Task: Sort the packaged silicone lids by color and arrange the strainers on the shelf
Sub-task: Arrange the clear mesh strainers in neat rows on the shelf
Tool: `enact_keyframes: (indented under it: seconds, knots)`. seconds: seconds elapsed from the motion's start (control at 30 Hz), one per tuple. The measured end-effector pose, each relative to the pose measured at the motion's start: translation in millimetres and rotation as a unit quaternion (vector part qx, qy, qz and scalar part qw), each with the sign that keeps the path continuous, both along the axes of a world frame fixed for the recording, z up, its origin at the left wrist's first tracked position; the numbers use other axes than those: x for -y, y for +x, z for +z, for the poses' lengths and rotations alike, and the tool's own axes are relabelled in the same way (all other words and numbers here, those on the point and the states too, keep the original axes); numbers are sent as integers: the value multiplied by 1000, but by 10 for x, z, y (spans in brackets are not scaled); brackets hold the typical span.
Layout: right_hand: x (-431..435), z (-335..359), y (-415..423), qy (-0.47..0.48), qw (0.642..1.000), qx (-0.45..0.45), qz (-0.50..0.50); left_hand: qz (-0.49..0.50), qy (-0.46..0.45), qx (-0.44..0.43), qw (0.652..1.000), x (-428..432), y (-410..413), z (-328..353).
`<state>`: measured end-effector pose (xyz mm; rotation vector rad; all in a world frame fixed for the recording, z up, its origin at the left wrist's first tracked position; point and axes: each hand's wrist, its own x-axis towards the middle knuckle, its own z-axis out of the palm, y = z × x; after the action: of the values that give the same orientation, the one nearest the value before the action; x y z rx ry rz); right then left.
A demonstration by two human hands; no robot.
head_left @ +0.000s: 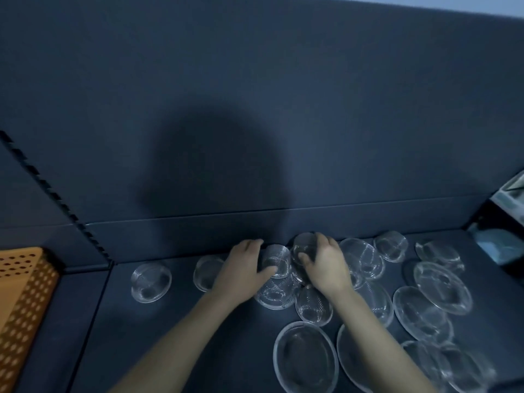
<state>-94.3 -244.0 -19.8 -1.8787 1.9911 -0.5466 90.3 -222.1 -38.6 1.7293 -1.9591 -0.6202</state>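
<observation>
Head view, left hand (pixel 243 266) fingers (pixel 251 245) curled round small strainer (pixel 279 258), right hand (pixel 327 265) gripping second strainer (pixel 303 245), on shelf (pixel 198 321).

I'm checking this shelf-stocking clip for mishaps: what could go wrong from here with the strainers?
1. The left hand grips one small strainer and the right hand grips another small strainer. They are nearly touching above overlapped ones, so the meshes might snag or knock those askew.
2. The right forearm crosses the loosely overlapped large strainers. Pulling back could drag them.
</observation>
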Motion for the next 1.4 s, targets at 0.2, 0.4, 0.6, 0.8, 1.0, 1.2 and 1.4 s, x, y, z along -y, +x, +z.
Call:
enact_keyframes:
  seconds: [0.2,0.4,0.6,0.8,1.0,1.2,1.4]
  knots:
    - [75,-39,-43,24,999,-16,22,18,84,-29,996,119,-203,-55]
    - [105,-1,-164,25,1000,7,-4,74,35,-77,994,55,-197,57]
    - [-121,60,137,-28,997,47,52,149,-30,-99,983,-169,154,132]
    - [-346,-117,416,3,990,-21,136,213,-57,-117,968,-506,441,128]
    - [-397,-129,233,-19,988,-109,105,250,-57,-151,955,-751,668,104]
    - [-396,-14,209,-33,997,-40,51,272,-30,-153,950,-933,853,77]
    - [-415,-23,654,-12,995,21,102,264,2,-134,955,-1135,971,-5]
